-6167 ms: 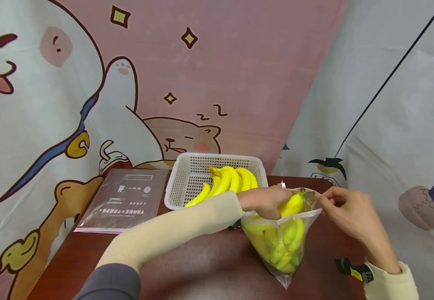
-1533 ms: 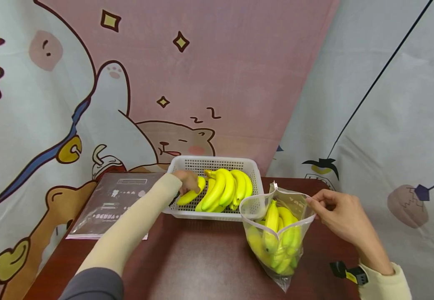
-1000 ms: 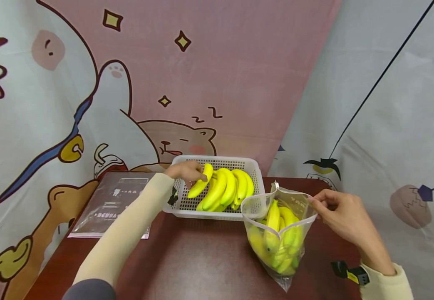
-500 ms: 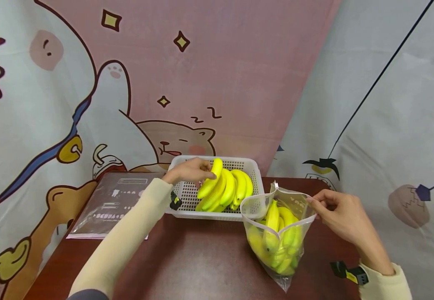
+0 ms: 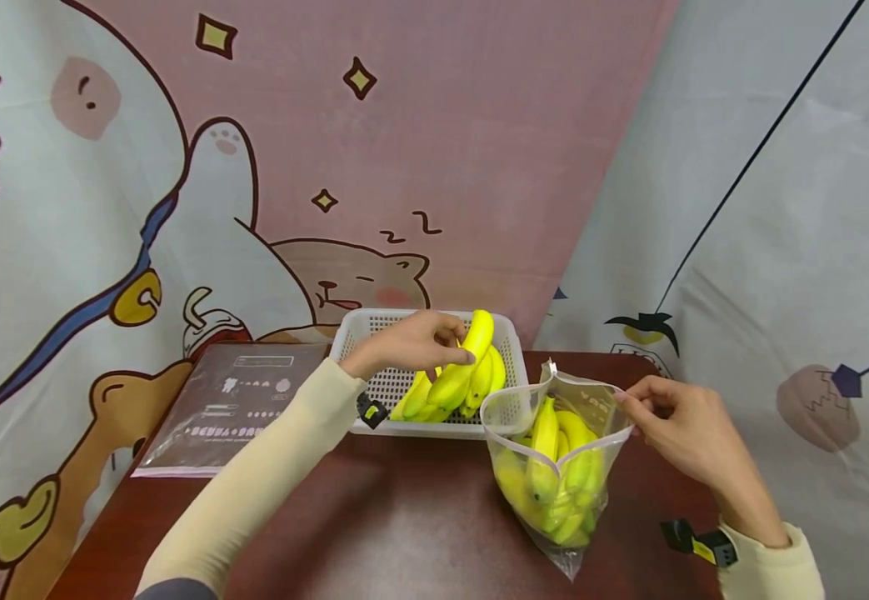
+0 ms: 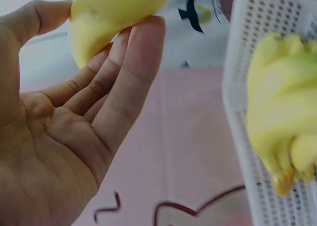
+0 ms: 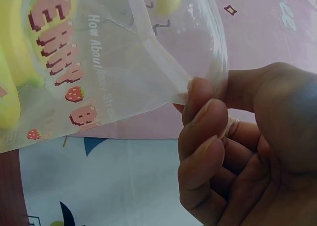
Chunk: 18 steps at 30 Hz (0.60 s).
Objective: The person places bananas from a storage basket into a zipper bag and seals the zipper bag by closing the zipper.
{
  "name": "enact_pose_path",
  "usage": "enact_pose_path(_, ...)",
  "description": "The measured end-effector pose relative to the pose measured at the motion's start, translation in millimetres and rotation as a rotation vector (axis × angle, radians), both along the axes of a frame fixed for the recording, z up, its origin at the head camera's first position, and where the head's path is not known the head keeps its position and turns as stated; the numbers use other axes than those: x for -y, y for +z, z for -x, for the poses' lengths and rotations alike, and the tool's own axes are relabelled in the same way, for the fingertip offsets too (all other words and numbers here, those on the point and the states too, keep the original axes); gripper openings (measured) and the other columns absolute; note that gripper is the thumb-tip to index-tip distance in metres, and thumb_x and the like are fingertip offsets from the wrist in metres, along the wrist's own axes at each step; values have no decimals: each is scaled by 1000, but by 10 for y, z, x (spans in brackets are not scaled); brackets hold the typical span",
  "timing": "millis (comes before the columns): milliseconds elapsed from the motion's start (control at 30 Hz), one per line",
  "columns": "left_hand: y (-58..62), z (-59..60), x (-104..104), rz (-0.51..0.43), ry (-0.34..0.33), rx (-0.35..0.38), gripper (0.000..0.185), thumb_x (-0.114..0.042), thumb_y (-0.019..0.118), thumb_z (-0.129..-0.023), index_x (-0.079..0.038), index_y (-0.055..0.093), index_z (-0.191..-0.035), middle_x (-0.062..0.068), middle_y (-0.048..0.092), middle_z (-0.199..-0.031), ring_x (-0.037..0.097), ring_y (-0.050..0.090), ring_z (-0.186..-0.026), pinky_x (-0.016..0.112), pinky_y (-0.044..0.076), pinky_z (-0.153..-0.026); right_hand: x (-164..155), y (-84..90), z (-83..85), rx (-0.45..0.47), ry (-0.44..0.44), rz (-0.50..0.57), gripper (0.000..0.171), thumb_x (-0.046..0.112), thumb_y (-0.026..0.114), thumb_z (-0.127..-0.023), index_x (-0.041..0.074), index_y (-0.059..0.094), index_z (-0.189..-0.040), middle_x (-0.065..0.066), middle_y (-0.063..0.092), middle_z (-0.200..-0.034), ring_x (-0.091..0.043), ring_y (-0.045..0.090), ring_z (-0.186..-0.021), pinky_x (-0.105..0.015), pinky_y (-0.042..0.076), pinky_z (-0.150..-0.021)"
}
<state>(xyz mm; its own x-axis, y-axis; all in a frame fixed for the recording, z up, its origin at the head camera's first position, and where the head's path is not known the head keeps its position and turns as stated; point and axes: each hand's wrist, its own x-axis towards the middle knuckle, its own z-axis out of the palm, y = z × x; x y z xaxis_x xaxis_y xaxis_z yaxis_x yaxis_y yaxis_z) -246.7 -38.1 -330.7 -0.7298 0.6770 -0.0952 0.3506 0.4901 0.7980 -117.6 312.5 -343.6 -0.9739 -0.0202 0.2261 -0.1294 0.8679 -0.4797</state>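
My left hand (image 5: 419, 343) pinches a single yellow banana (image 5: 476, 337) between thumb and fingers, above the white plastic basket (image 5: 419, 430). The left wrist view shows the held banana (image 6: 116, 13) raised clear of the basket. Several more bananas (image 5: 496, 373) lie clustered in the basket, partly hidden behind the held one. On the right, my right hand (image 5: 681, 425) pinches the rim of a clear zip bag (image 5: 565, 558). The bag's mouth is spread wide and several bananas (image 5: 546, 442) fill it. Up close, the right thumb and fingers grip the bag's corner (image 7: 176, 97).
A flat, dark printed zip bag (image 5: 220, 404) lies on the left of the reddish-brown table (image 5: 412, 517). Behind the table hangs a cloth with cartoon animals (image 5: 479, 150). The basket stands near the back edge, left of the filled bag.
Earlier my left hand was inside the zip bag, then at the basket's left side taking hold of a banana. It has since lifted that banana and moved right. The right hand stays at the rim.
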Motion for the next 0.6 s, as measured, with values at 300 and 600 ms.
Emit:
enact_pose_path(300,181,-194,-258,-29,-117,-26,19,-25,73,-96,-11,63,-105,5,70,-84,19,65,-65,35,62,-63,9,5,2,3,4,-3,29,43,67,-99,18,70,-85,3,58,-59,-9,45,-47,-27,34,-44)
enact_pose_path(600,299,-277,-484,51,-239,-142,20,-28,74,-95,-14,68,-108,0,72,-85,21,65,-62,28,57,-62,36,3,8,-14,11,-3,28,41,69,-98,17,70,-85,4,59,-59,-8,45,-47,-27,33,-44)
